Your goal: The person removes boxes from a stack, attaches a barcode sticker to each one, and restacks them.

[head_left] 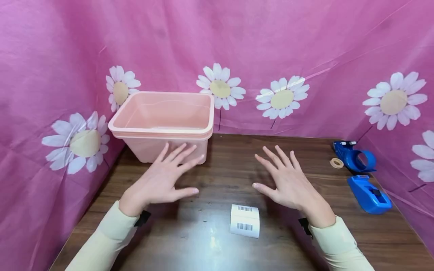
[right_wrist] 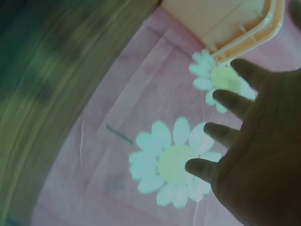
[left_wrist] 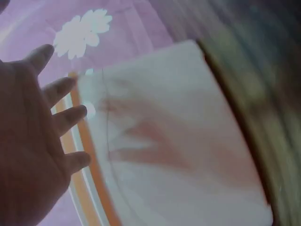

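Observation:
My left hand is spread with its fingers straight, held in front of the pink plastic bin and holding nothing. In the left wrist view the bin's side wall fills the middle, with the hand's shadow falling on it. My right hand is likewise spread and holds nothing, over the table's right half. Between the two hands and nearer to me lies a white strip of barcode labels, curled a little, with two barcodes showing.
At the right edge stand a dark blue tape dispenser and a brighter blue tape dispenser. A small tan tape ring lies beside them. Pink cloth with white daisies hangs round the dark wooden table.

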### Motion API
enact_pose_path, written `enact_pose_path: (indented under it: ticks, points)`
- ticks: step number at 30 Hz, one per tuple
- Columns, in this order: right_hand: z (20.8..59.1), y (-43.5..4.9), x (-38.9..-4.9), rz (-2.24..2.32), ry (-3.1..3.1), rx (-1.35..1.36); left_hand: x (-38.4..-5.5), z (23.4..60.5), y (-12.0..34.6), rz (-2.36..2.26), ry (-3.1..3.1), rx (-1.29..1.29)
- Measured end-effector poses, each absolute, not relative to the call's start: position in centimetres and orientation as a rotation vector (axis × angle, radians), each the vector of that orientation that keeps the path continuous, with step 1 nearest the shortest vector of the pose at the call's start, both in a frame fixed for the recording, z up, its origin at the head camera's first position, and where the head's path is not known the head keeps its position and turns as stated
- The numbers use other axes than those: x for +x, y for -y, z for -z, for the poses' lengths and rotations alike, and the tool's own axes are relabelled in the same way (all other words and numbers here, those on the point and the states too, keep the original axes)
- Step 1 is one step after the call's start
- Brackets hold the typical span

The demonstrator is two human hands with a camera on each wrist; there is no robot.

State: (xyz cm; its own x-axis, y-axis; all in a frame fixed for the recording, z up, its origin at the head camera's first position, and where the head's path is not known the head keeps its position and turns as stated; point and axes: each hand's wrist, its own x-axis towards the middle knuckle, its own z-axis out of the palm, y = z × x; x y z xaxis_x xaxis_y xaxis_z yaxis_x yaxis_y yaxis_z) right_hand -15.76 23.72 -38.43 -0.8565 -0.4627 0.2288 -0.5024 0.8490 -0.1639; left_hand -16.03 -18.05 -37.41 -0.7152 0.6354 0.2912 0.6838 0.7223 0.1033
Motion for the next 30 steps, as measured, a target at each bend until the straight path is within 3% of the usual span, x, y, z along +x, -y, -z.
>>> enact_pose_path:
  ticks: [7,18,30]
  points:
    - [36.5,-21.9,-17.3,-0.694,2.771,0.742,-17.9,35.8,22.3,0.497,2.219,-0.827]
    - [34.2,-13.5,-22.3,-1.131,2.669,0.684,-20.5,36.8,31.2,1.014,1.924,-0.105]
    - [33.8,-8.4,-24.9,-1.560,2.654,0.350,-22.3,37.1,32.8,1.804,2.097,0.100]
